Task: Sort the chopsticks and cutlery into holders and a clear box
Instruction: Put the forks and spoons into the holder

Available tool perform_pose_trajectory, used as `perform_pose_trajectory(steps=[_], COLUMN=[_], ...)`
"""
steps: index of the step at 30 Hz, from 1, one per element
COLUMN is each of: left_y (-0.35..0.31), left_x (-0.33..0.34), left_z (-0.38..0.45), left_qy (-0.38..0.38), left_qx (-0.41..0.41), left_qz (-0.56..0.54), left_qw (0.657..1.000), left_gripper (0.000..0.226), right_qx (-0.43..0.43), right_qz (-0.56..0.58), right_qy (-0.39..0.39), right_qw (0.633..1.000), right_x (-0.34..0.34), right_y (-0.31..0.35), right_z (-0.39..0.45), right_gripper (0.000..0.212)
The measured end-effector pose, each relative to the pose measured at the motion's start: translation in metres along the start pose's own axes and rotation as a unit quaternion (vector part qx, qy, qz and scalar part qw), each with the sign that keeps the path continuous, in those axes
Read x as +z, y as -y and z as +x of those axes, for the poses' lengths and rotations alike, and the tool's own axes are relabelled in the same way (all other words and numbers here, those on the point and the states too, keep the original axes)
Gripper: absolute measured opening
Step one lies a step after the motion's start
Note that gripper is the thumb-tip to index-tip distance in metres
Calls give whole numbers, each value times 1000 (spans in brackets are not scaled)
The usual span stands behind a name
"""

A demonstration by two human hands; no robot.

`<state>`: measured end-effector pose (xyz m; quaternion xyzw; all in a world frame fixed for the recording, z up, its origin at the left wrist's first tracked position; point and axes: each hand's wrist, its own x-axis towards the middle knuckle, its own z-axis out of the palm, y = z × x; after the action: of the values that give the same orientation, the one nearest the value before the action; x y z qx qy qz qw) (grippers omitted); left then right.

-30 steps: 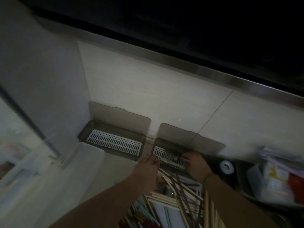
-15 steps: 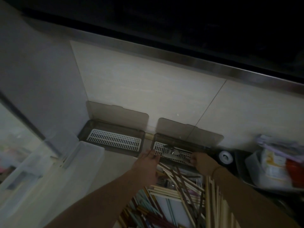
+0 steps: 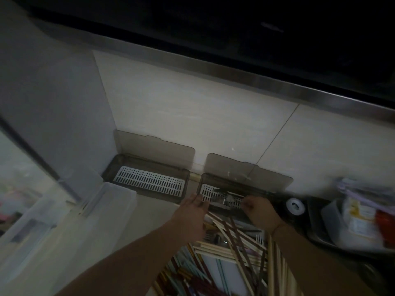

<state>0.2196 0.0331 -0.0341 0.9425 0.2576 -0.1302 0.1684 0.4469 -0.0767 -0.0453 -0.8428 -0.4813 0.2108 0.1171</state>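
Two hands [image 3: 192, 212] [image 3: 259, 212] are placed at the smoky lidded holder [image 3: 213, 180]; metal cutlery [image 3: 223, 198] is being laid inside; left fingers extended, right fingers' grip indiscernible. Next, chopsticks [image 3: 233, 238] need gathering.

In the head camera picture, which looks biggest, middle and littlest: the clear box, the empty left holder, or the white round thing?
1. Clear box, though it is nearest the camera, which enlarges it.
2. Left holder.
3. White round thing, plainly smallest.
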Motion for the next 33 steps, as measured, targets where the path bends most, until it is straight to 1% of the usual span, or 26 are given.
perform_pose_trajectory(steps=[1,3,5,6,8,9,11,12,14,15,16,17,18,20,21,22,24,26,27,29,31,33], left_y=[0,1,1,1,1,1,1,1,2,2,3,4,5,3,3,2,2,2,1,-2,-6,-10], left_x=[0,0,1,1,2,2,0,-1,-3,-2,1,5,10,24,32,42,63,83,88,96,99,100], left_z=[0,-1,0,0,-1,-1,-1,-2,-4,-5,-8,-11,-16,-28,-35,-42,-55,-64,-68,-76,-83,-91], left_qy=[0,-6,-12,-11,-8,-7,-4,-2,0,-3,-14,-31,-52,-93,-108,-121,-138,-150,-146,-139,-136,-121], left_qx=[2,4,6,7,6,6,7,9,11,13,14,16,20,56,90,132,212,253,265,286,303,302], left_qz=[-1,-3,-2,-1,0,0,-2,0,7,13,20,25,26,13,-1,-13,-17,-15,-21,-22,-3,3], left_qw=[1000,1000,1000,1000,1000,1000,1000,1000,1000,1000,1000,999,998,994,990,984,967,956,953,948,943,945], left_gripper=[80,80,80,80,80,80,80,80,82,83,83,83,82,75,70,64,48,32,29,30,32,34], right_qx=[-14,-37,-61,-64,-58,-52,-42,-38,-33,-29,-32,-29,-28,-11,-12,-19,-43,-65,-75,-90,-75,-67], right_qz=[20,42,51,59,75,87,96,86,34,21,22,40,62,72,57,38,1,-14,-23,-44,-40,-42], right_qy=[-5,20,31,24,9,12,28,41,49,33,0,-43,-100,-219,-263,-286,-268,-199,-168,-140,-130,-120], right_qw=[1000,998,996,996,995,995,994,995,998,999,999,998,993,973,963,957,963,978,983,985,988,990], right_x=[0,4,10,14,18,17,16,15,12,11,12,13,16,20,24,29,45,65,75,92,104,112], right_y=[2,3,0,-5,-12,-11,-8,-7,-5,-5,-7,-6,-8,-7,-3,-1,2,3,5,7,9,7], right_z=[-4,-13,-19,-21,-22,-23,-26,-29,-35,-39,-45,-53,-62,-86,-101,-117,-150,-175,-184,-200,-213,-226], right_gripper=[18,24,39,46,49,52,66,69,59,56,60,64,61,25,13,12,13,15,15,15,15,24])
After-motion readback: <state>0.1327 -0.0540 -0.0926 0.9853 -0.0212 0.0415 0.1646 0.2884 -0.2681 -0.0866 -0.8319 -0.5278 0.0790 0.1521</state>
